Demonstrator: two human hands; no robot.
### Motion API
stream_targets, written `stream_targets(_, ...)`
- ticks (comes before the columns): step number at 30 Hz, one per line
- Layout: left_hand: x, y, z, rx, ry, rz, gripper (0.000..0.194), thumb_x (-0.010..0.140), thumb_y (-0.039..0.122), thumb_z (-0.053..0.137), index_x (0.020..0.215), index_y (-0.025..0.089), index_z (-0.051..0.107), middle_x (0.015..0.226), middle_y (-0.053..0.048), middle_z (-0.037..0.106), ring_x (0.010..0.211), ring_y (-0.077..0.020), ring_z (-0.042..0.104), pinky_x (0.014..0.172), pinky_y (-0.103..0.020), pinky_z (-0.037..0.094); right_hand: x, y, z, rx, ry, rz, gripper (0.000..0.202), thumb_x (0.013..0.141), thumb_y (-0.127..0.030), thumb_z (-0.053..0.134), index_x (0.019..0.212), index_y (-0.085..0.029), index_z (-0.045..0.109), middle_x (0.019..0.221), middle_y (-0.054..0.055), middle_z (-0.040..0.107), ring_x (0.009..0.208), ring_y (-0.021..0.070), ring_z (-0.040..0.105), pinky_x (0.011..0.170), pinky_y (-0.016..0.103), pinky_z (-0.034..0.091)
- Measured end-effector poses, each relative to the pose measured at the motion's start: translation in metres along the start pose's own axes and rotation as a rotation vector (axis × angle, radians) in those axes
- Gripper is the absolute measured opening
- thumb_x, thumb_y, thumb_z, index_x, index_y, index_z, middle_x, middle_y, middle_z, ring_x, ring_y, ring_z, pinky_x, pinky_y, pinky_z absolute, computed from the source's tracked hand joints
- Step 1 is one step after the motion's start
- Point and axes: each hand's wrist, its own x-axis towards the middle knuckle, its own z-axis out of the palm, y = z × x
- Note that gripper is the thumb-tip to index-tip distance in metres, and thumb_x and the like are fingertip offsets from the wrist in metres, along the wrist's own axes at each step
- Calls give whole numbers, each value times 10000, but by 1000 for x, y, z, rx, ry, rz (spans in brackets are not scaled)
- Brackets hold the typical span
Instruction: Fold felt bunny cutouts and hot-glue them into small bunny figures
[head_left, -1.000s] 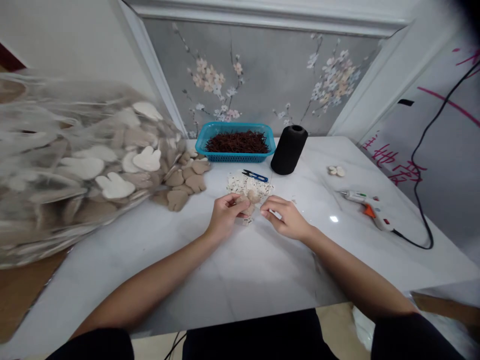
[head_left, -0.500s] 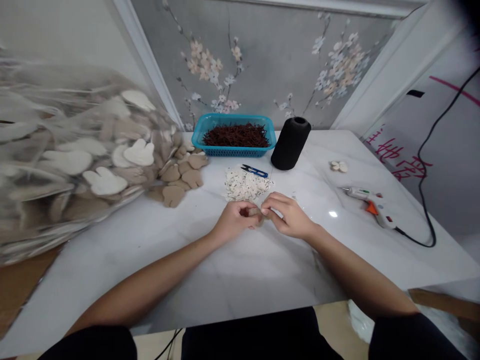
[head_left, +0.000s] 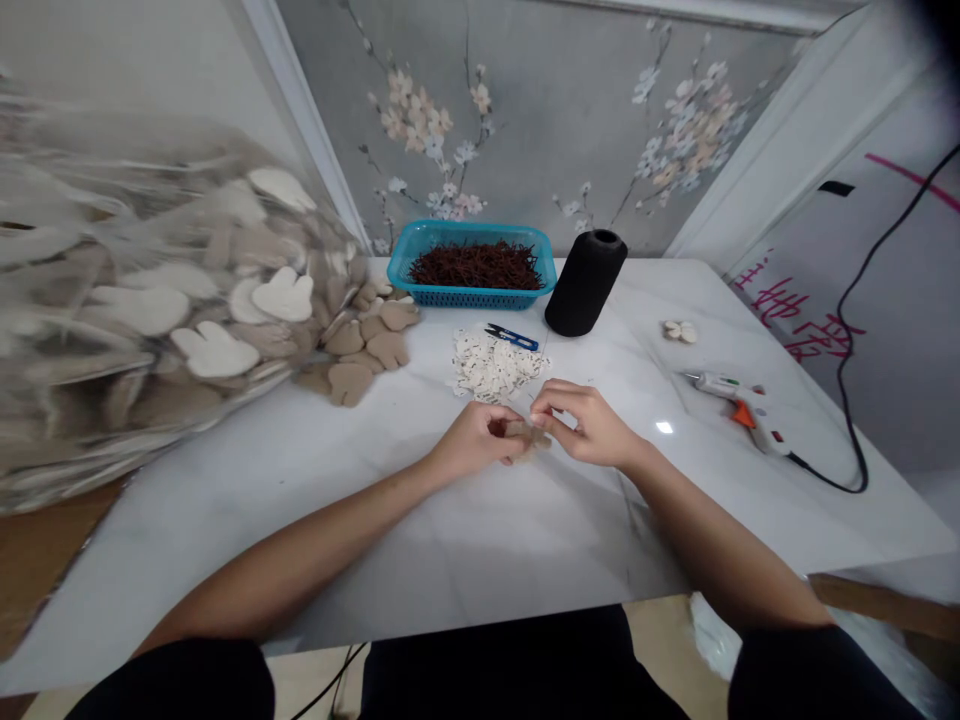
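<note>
My left hand (head_left: 480, 438) is closed in a pinch on a small beige felt piece (head_left: 538, 440), whose outline is mostly hidden by the fingers. My right hand (head_left: 581, 420) has thumb and fingertips pressed together just above the right part of that piece; what they pinch is too small to tell. Beyond the hands lies a heap of small white printed tags (head_left: 495, 368). Blue thread snips (head_left: 513, 338) rest on the heap's far side. A black thread cone (head_left: 585, 284) stands behind to the right.
A blue basket (head_left: 474, 298) of dark red-brown strands sits against the wall. At left, a large clear bag (head_left: 150, 370) spills beige and white felt shapes (head_left: 360, 350). To the right lie a corded glue gun (head_left: 742, 405) and a small cream flower-like piece (head_left: 679, 331).
My right hand has shifted slightly right, opening a small gap from the left fingers. More of the beige piece shows between them. The view has tilted a little.
</note>
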Motion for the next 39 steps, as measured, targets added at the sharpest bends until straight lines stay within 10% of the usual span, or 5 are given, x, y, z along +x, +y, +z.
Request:
stream_targets(11,6,-3,-2,-292,-3,-97,162,621,242,651,693,100,624,635,-5,557,607,-52,532,550,-142,493,-1,-14,3,91,-107,-11,116,885,-178,493,784,-176,549,718,25,547,706,143,500,655,286,424)
stream_targets(39,-9,7,-1,-185,-159,31,291,647,339,721,791,97,647,599,1,571,511,-48,530,478,-153,511,-4,12,-1,135,-9,157,188,893,-291,534,765,-161,581,730,23,561,682,124,511,647,261,396)
